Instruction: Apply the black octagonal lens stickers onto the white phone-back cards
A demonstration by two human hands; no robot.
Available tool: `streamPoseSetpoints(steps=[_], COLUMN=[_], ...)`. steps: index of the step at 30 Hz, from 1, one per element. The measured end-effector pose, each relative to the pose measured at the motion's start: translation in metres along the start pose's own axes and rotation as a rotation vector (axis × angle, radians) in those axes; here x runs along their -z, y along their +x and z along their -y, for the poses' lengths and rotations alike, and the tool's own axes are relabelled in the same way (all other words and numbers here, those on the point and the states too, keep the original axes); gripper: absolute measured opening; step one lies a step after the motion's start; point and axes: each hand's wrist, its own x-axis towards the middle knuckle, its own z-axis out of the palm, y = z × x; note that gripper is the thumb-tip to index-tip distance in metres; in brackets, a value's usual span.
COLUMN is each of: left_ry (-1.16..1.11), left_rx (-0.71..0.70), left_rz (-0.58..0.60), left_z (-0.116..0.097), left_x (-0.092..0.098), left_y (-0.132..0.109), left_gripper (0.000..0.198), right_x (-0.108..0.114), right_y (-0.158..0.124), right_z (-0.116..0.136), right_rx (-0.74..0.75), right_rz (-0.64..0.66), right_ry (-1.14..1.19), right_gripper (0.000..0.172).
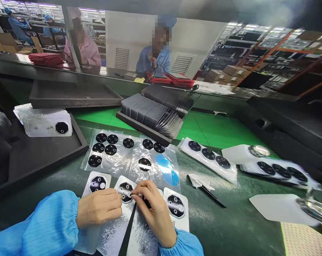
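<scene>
– Where is the black disc [125, 193] seen?
– On a silvery panel [113, 231].
– Fingers?
– Left hand [100, 208]: curled together, any hold hidden. Right hand [153, 210]: thumb and forefinger pressed close at disc's edge; anything pinched can't be told.

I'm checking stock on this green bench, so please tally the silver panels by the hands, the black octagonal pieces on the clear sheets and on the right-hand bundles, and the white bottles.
Silver panels: 4, one largely hidden
Black pieces on the clear sheets: 9
Black pieces on the bundles: 6
White bottles: 2
Total: 21
</scene>
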Motion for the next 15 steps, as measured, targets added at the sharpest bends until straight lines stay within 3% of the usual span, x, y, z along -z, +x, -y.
streamPoseSetpoints(steps=[9, 15], left_ry=[0.050, 0.071], left_rx=[-0.034, -0.040], left_rz=[-0.016, -0.047], left_z=[0.000, -0.002], left_x=[-0.003, -0.003], left_y=[-0.002, -0.001], left_gripper=[0.029, 0.030], right_x=[-0.016, -0.023], right_y=[0.006, 0.004], right_z=[0.010, 0.011], right_rx=[0.169, 0.269], right_rz=[-0.107, -0.088], right_ry=[-0.309, -0.441], right_gripper=[0.022, 0.026])
